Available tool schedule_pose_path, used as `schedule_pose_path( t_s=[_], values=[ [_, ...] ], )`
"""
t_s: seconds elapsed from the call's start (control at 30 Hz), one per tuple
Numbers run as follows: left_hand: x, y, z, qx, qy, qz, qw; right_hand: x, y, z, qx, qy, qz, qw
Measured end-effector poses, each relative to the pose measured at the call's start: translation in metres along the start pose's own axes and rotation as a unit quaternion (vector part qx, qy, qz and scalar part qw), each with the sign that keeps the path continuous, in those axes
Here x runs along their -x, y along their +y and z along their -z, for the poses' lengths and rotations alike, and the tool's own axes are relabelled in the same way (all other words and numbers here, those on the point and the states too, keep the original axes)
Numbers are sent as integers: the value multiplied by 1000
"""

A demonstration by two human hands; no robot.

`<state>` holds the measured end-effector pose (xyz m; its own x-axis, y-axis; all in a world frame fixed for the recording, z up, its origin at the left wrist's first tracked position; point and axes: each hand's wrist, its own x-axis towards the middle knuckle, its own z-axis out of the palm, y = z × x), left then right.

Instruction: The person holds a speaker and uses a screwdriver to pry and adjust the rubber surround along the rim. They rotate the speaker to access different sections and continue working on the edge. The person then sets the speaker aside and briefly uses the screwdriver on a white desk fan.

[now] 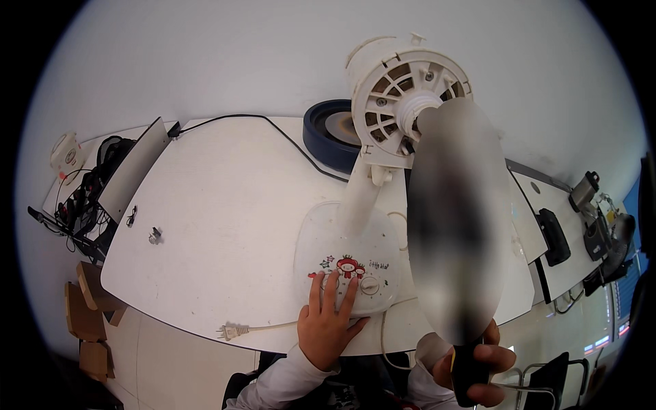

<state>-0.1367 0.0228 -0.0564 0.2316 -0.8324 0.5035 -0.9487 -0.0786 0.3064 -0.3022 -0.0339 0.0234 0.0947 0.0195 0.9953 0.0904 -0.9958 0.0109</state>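
Note:
A white table fan without its grille or blades stands on the table, its motor housing (389,102) facing me and its base (318,232) nearest. My left hand (326,328) lies on the base, fingers spread over the printed red figures and touching near a round knob (370,285). In my right hand (493,365) is the black handle of a shiny grey oval tool (458,225). Its broad, blurred face is raised close to the camera, covering part of the fan and table. The exact kind of tool cannot be made out.
The fan's plug (234,331) lies by the front edge of the white table (205,205). Behind the fan sits a dark blue round object (318,137), near a black cable (273,123). Cardboard boxes (85,311) are at left; a black chair (553,376) is at right.

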Motion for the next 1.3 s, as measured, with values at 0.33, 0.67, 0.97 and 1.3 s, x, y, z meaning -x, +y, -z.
schedule_pose_path(
  t_s=[0.33, 0.67, 0.97, 1.3],
  values=[
    [-2, 2, 1, 8, -5, -1, 1000, -17, -28, -5, 15, -68, -127, 989],
    [-1, 0, 1, 0, -1, -1, 1000, -3, -10, 21, 34, -103, -101, 989],
    [0, 0, 2, -4, -7, 1, 1000, 1, -13, 18, 32, -112, -118, 986],
    [0, 0, 1, 1, -10, 3, 1000, -8, -1, 17, 5, -151, -71, 986]
  ],
)
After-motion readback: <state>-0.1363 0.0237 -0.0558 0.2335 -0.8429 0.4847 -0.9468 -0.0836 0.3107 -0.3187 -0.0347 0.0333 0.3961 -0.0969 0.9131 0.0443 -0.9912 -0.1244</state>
